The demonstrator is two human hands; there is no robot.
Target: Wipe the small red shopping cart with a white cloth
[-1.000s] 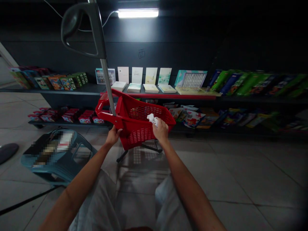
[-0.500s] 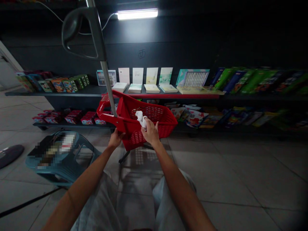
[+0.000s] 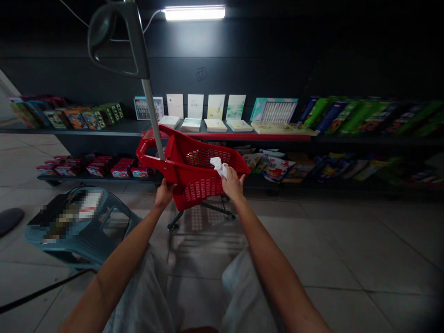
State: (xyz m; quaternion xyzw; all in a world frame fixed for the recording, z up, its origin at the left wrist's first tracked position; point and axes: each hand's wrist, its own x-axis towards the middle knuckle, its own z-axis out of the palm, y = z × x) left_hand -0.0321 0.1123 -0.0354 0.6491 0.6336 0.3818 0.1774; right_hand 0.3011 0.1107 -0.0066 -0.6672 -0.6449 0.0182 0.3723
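A small red shopping cart [image 3: 169, 173] with a perforated basket stands on wheels in front of me, beside the shelves. My left hand [image 3: 163, 194] grips the lower rear edge of its body, the fingertips partly hidden behind the plastic. In my right hand [image 3: 233, 183] is a crumpled white cloth [image 3: 219, 165], pinched at the basket's near rim; whether it is fabric or paper I cannot tell. The cloth sticks up past my fingers over the basket opening.
A grey pole with a loop handle [image 3: 138, 41] rises at the cart's rear. Behind are shelves with booklets [image 3: 217, 125], snack bags [image 3: 275, 169] and red packs [image 3: 123, 168]. A blue plastic stool [image 3: 114, 222] with blurred items stands left. A tube light [image 3: 194, 12] hangs above.
My right hand has moved right along the basket's near rim with the white cloth. My left hand stays at the cart's rear edge. The whole view has shifted slightly.
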